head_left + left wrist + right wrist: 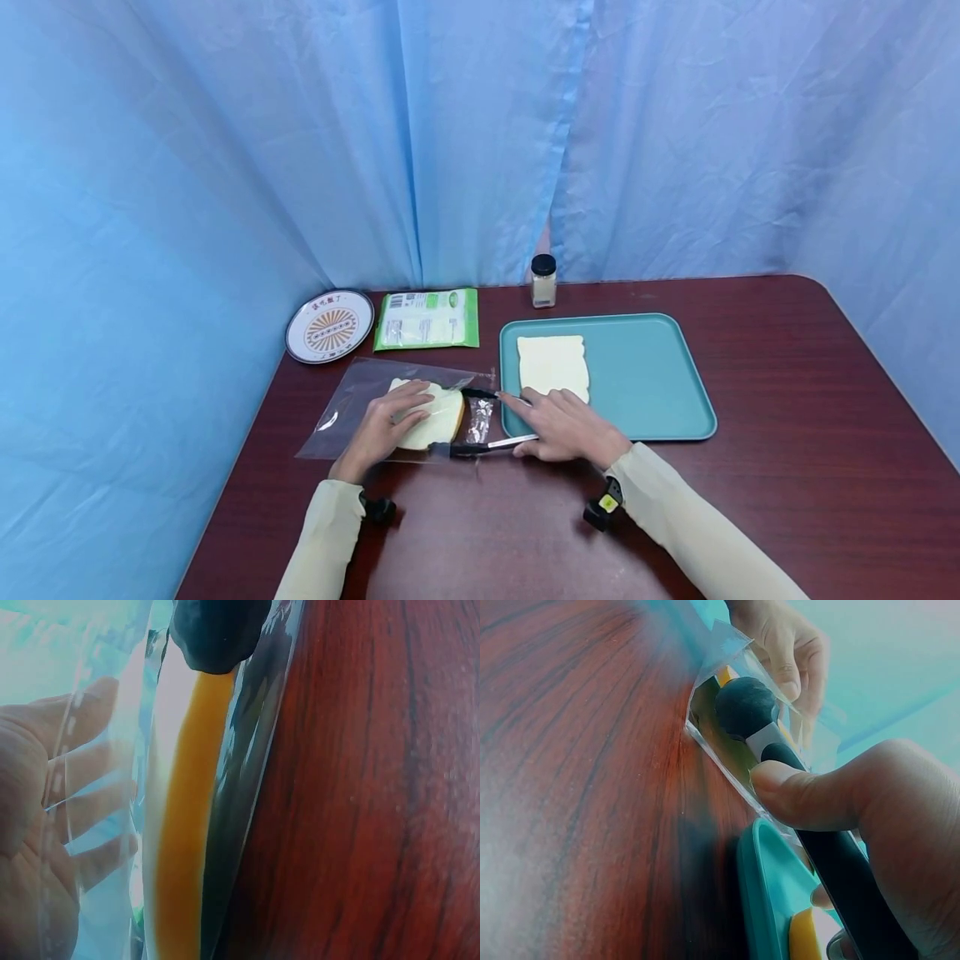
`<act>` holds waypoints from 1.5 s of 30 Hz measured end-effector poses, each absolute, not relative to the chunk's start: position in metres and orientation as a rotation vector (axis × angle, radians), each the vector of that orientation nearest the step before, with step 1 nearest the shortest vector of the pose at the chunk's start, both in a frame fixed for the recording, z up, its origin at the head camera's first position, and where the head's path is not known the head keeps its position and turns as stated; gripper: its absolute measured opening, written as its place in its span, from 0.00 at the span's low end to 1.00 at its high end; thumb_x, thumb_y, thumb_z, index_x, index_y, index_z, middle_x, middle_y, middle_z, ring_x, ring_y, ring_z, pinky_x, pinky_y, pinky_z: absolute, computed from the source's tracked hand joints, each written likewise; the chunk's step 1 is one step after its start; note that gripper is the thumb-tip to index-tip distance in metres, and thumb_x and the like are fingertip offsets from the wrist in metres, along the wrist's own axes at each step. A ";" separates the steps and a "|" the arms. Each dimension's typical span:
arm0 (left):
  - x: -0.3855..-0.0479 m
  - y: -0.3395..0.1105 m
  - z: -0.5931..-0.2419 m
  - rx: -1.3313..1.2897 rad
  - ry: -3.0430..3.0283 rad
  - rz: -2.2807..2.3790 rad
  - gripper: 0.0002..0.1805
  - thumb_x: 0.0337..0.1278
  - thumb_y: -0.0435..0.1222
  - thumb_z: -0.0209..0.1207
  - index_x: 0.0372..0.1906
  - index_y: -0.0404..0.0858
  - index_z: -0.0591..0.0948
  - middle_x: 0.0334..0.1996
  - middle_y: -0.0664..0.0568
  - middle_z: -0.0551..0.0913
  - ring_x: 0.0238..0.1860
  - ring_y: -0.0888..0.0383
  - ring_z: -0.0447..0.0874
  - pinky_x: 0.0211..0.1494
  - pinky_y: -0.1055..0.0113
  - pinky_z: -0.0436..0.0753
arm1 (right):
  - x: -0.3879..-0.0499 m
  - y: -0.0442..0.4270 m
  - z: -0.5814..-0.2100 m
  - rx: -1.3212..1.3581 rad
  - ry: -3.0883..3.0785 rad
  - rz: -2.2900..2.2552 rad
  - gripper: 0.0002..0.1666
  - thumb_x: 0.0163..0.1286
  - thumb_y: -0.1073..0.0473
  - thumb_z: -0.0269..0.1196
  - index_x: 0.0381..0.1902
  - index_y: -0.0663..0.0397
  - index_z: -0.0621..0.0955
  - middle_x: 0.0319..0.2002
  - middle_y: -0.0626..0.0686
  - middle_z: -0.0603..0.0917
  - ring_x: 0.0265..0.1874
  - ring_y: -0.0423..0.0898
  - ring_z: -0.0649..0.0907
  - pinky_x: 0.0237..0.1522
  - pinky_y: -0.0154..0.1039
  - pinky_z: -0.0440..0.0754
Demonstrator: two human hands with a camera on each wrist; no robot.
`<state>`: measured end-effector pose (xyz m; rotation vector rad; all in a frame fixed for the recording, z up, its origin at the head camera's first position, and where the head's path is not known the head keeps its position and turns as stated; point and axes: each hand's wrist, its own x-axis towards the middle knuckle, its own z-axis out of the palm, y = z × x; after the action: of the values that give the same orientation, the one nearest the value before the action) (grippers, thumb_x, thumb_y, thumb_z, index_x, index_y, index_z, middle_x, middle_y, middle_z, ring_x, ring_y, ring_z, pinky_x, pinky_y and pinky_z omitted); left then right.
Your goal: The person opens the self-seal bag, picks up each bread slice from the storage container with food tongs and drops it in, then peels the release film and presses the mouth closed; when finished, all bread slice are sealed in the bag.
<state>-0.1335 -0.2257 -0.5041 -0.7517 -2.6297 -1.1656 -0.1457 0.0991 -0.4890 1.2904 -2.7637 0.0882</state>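
Just left of centre, in the lower half of the frame, bread (448,417) inside a clear bag (341,425), with orange crust (187,795) towards the mouth at the right. From the left, left hand (384,425) laid over the bread, fingers apart and fairly straight, not wrapped round anything. From the right, right hand (566,425) clamped on the tongs (513,442), with black tips (221,634) at the upper and lower sides of the bread, within the mouth. Firmness of the squeeze: cannot tell. To do this well, probably best to hold both tips level with the bread and well along its sides, not just at the corners. Squeeze only enough to steady; too hard, and a likely dent or fold in so soft a crumb. Rest the left hand lightly, without flattening. Before any pull or push, check for film caught between tips and crust. Move straight along the line of the bag, to avoid dragging its edge. Mind also the tray (641,383) at right of centre, with a second slice (553,365) on its left side, close by the right hand.
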 end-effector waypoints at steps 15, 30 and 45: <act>-0.134 -0.225 -0.505 -0.753 -2.638 -1.145 0.14 0.58 0.30 0.66 0.50 0.37 0.88 0.58 0.41 0.85 0.65 0.39 0.79 0.68 0.41 0.75 | -0.147 0.092 -0.489 1.294 -2.787 0.100 0.49 0.65 0.27 0.60 0.75 0.48 0.67 0.52 0.55 0.83 0.15 0.41 0.70 0.21 0.37 0.74; -0.134 -0.224 -0.506 -0.760 -2.622 -1.141 0.15 0.57 0.30 0.67 0.50 0.36 0.88 0.58 0.40 0.85 0.65 0.41 0.79 0.67 0.41 0.76 | -0.143 0.088 -0.492 1.269 -2.845 0.125 0.52 0.62 0.27 0.62 0.75 0.50 0.67 0.49 0.55 0.82 0.17 0.42 0.72 0.21 0.38 0.74; -0.133 -0.227 -0.507 -0.732 -2.619 -1.151 0.15 0.57 0.30 0.67 0.50 0.36 0.88 0.58 0.39 0.84 0.65 0.39 0.79 0.67 0.41 0.75 | -0.140 0.089 -0.483 1.151 -2.993 0.170 0.56 0.60 0.23 0.61 0.77 0.46 0.63 0.60 0.60 0.80 0.24 0.51 0.82 0.34 0.48 0.84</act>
<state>-0.1331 -0.2266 -0.5067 -0.7319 -2.6189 -1.1506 -0.1401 0.0893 -0.4830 1.1511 -2.9927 0.1696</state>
